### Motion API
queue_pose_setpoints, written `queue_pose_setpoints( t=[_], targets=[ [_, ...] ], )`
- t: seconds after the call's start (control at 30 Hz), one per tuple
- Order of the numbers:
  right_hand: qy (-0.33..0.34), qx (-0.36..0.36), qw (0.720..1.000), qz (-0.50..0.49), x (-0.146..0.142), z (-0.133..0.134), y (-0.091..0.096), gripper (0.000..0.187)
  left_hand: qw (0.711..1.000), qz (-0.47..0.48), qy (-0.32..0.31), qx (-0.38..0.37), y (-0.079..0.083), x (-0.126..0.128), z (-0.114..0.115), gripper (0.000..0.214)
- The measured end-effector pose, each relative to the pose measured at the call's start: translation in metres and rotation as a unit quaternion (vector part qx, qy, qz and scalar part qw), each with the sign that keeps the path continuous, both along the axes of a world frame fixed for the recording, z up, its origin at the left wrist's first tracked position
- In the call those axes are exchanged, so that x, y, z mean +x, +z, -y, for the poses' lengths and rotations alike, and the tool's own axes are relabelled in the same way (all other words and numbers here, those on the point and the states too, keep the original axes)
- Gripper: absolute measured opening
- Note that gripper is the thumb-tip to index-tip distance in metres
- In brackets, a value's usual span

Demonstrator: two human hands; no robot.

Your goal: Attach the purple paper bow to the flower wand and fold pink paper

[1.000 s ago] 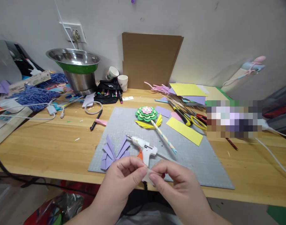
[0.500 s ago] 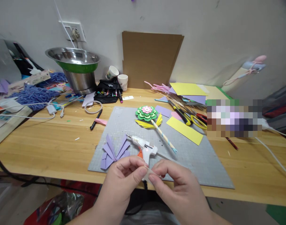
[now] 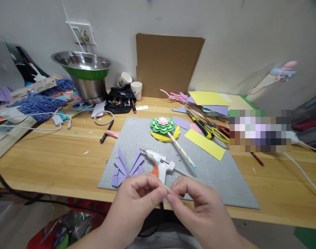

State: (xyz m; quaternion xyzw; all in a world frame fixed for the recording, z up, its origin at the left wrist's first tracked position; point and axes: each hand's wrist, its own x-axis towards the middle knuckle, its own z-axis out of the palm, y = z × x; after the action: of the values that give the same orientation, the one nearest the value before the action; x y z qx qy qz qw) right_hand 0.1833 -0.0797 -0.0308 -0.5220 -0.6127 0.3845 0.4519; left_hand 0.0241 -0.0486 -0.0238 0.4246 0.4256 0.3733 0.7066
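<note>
Both hands pinch one small pale piece (image 3: 169, 189), close on the near side of the glue gun (image 3: 161, 162).
The left hand (image 3: 145, 195) and right hand (image 3: 195, 199) nearly meet, thumbs and fingers closed on the piece – much of it is hidden by the fingers. Left of the glue gun lies folded purple paper (image 3: 120, 174); beyond it, a green layered paper flower (image 3: 158, 128) with yellow pleated leaves (image 3: 160, 137) and a striped stem (image 3: 182, 151) – all on the grey mat (image 3: 220, 185) under the gun, which rests on the wooden surface (image 3: 56, 166).
</note>
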Motion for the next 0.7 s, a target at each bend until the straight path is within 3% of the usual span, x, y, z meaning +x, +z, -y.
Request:
queue_pose_setpoints(
  t=[0.43, 0.7],
  targets=[
    [0.016, -0.037, 0.999, -0.007, 0.0008, 0.0009, -0.0001, 0.018, 1.0, 0.026, 0.01, -0.009, -0.0009, 0.0022, 0.0015, 0.017],
    [0.021, -0.014, 0.999, -0.022, 0.0026, 0.0008, 0.0067, 0.012, 1.0, 0.001, 0.008, 0.014, 0.0015, 0.0026, 0.0006, 0.02]
  ],
)
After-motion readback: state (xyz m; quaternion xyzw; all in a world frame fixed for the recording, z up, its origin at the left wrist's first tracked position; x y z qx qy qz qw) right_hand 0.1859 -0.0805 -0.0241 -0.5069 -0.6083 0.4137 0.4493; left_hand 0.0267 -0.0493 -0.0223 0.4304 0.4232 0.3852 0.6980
